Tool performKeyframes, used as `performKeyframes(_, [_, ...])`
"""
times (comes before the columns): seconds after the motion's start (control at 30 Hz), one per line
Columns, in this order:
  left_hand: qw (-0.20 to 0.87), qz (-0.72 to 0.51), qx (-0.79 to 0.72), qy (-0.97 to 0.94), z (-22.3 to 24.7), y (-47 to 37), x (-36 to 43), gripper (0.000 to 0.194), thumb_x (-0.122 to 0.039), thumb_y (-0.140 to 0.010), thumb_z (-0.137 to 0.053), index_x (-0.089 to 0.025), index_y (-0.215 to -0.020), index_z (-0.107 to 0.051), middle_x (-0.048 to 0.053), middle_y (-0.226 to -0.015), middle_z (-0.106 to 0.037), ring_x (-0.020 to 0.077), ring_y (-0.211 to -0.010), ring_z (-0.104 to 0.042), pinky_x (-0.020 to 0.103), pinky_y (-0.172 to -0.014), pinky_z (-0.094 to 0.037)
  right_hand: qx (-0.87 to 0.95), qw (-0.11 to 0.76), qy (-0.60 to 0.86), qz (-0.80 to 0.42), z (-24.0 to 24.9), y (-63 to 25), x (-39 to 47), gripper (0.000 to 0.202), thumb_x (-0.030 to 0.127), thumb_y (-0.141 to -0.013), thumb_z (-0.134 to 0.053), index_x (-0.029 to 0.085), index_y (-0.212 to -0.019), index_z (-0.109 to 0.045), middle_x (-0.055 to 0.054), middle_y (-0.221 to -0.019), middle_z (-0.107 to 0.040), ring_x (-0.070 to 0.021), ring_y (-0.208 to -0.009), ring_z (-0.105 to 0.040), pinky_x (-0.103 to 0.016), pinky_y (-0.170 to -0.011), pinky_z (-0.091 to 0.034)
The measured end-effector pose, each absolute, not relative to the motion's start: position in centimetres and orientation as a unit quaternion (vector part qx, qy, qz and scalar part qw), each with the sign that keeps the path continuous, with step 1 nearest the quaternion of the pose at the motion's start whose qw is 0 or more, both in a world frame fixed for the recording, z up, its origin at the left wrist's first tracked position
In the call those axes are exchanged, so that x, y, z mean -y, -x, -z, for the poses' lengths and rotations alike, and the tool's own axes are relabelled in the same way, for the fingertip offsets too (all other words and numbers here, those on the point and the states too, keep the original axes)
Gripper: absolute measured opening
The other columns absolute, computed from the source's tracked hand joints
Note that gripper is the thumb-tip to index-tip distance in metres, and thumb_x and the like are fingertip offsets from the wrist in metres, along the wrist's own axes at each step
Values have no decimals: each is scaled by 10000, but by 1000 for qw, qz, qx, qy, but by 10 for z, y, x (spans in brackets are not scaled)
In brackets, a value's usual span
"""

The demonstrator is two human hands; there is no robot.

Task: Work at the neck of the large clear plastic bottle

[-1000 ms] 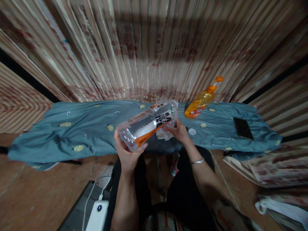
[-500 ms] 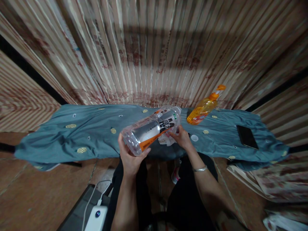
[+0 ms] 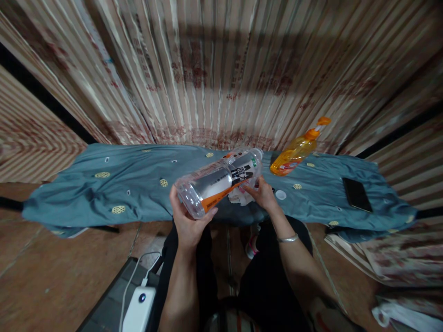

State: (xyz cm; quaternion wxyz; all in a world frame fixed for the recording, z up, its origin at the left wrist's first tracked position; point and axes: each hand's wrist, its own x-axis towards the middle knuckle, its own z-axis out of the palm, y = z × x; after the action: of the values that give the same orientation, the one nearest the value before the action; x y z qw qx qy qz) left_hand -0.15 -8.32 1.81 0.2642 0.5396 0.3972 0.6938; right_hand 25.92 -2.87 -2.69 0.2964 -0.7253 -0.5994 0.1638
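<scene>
A large clear plastic bottle [image 3: 215, 183] with an orange, black and white label is held tilted above the cloth-covered table. Wrapped round its base end is my left hand [image 3: 188, 226]. My right hand [image 3: 263, 193] closes on the lower side of the bottle near its neck end. Just below the bottle, beside my right fingertips, is a crumpled white tissue or cloth [image 3: 241, 197]; whether the fingers also touch it I cannot tell. A small white disc, like a cap [image 3: 280, 195], lies right of my right hand. The bottle appears to contain no liquid.
An orange dish soap bottle [image 3: 290, 157] with a pump top stands at the back right of the teal tablecloth [image 3: 138, 166]. A black phone-like slab [image 3: 357, 194] lies farther right. A white power bank [image 3: 139, 309] with a cable sits low left. Striped curtain [image 3: 214, 83] hangs behind.
The view has shifted slightly. The large bottle keeps nearly the same tilt, and both hands stay on it with almost the same grip.
</scene>
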Motion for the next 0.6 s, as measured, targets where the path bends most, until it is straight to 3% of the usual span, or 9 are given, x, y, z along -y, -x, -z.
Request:
performKeyframes(0.17, [273,-690,-404,-534,-18,1,83,1001,-471,-581,-920,-253,-1426,-431,137,-1420,-481,338,-1337,-515,466,-1100,-429,610,315,707,-170,28,-259,29,421,467,-818,-681,184,-1096,-542,-93,-959,-726,-255,-833,-689,-348,-723,-510])
performKeyframes(0.6, [246,-697,-409,-535,-18,1,84,959,-515,-570,-918,-231,-1368,-468,116,-1310,-564,275,-1186,-619,405,-1029,-490,612,323,705,-155,33,-261,28,430,467,-800,-692,198,-1098,-540,-90,-930,-732,-265,-809,-693,-363,-699,-517])
